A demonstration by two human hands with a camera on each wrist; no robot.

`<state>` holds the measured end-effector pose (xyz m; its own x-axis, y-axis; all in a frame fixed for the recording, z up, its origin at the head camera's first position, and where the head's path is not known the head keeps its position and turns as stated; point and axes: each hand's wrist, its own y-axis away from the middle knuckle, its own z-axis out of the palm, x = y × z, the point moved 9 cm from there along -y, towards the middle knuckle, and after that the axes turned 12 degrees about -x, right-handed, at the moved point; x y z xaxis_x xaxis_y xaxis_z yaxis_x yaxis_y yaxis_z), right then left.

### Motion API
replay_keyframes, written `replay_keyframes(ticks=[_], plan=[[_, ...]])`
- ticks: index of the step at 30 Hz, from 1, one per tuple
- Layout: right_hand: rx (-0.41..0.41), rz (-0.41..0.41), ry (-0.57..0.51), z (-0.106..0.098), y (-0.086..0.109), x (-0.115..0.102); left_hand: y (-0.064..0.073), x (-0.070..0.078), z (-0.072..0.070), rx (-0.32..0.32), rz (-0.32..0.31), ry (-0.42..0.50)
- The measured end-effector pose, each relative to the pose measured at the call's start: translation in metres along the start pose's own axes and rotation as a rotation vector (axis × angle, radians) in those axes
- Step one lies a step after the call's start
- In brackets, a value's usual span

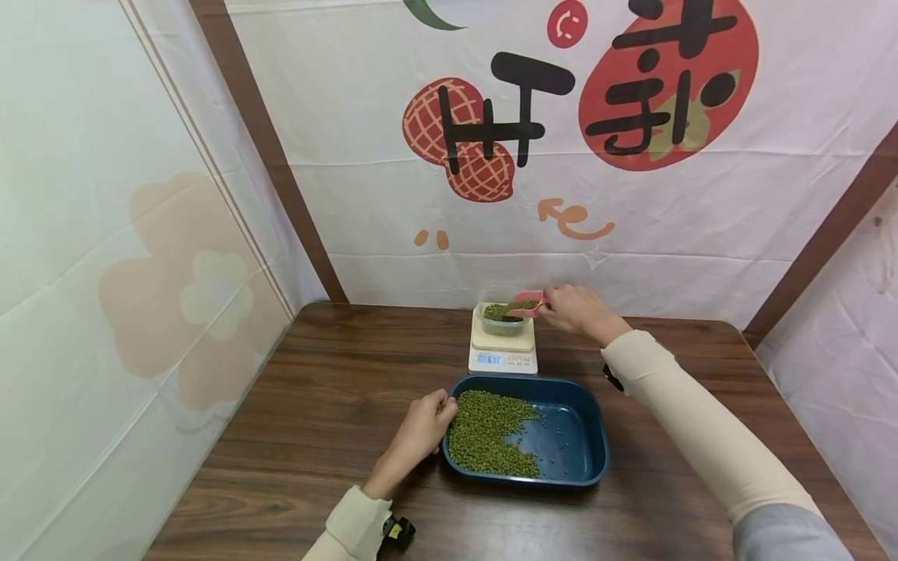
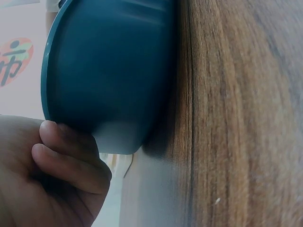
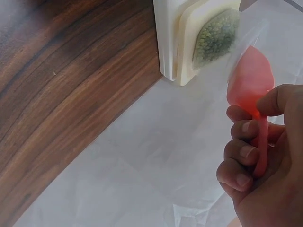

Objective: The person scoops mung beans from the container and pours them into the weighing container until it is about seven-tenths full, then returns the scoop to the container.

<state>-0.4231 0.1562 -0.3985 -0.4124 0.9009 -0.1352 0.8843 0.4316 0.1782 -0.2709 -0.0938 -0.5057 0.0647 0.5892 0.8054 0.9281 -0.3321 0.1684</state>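
My right hand (image 1: pixel 577 310) grips the handle of a pink scoop (image 1: pixel 530 302) with green mung beans in it. The scoop is over a clear plastic container (image 1: pixel 502 328) that holds more beans and stands on a white kitchen scale (image 1: pixel 503 362). In the right wrist view, the fingers wrap the scoop's handle (image 3: pixel 262 142), and the thumb lies near its bowl. With curled fingers, my left hand (image 1: pixel 422 425) holds the left rim of a dark blue tray (image 1: pixel 595 436). Mung beans (image 1: pixel 489 436) heap in the tray's left part, with a few scattered over its right.
The scale stands just behind the tray, near the far edge of the brown wooden table (image 1: pixel 316 405). Close beyond that edge hangs a white printed curtain (image 1: pixel 365 195). More white fabric closes off both sides.
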Motion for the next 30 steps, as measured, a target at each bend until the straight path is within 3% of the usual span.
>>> replay_keyframes(ticks=[18,30], plan=[[-0.027,0.014,0.067,-0.008,-0.003,-0.004,0.0,0.0,0.0,-0.011,0.002,0.017],[0.032,-0.006,0.176,-0.016,-0.002,-0.006,-0.001,0.002,0.001,-0.006,0.0,0.026]])
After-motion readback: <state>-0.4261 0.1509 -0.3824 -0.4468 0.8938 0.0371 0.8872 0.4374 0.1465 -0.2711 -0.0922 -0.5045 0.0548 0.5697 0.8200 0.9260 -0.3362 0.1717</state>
